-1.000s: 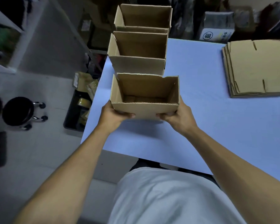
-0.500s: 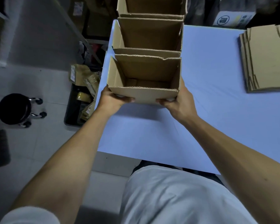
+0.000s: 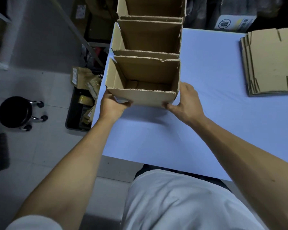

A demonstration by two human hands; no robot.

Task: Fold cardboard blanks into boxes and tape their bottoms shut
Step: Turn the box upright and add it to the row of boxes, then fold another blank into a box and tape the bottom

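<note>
At the left edge of the pale blue table (image 3: 206,113), the open-topped brown corrugated cardboard box (image 3: 145,80) stood upright, its far wall touching the next of two more open brown cardboard boxes (image 3: 148,37) lined up behind it in a row running away from the person. The left hand (image 3: 112,106) held the box's near left bottom corner, thumb curled onto the front wall and fingers hidden beneath or behind the side. The right hand (image 3: 188,101) cupped the near right corner, thumb pressed low against the front wall and fingers wrapped along the right side; how far they reached could not be told. Both hands thus gripped the box rather than lying flat on it.

The box looked light and empty, with only its folded bottom flaps showing inside. Its walls seemed stiff along the flutes but likely to bow or rack out of square if squeezed mid-panel, so the low corners, where two walls meet, were probably the soundest places to hold. The raw top edges looked thin and easily crushed, and the dry card surface should have given a fair grip without slipping. A piece of grey tape appeared at the lower left corner, though the bottom seam itself was hidden.

A stack of flat brown cardboard blanks (image 3: 271,62) lay well apart on the right of the table. A black round stool (image 3: 15,112) stood on the floor to the left.
</note>
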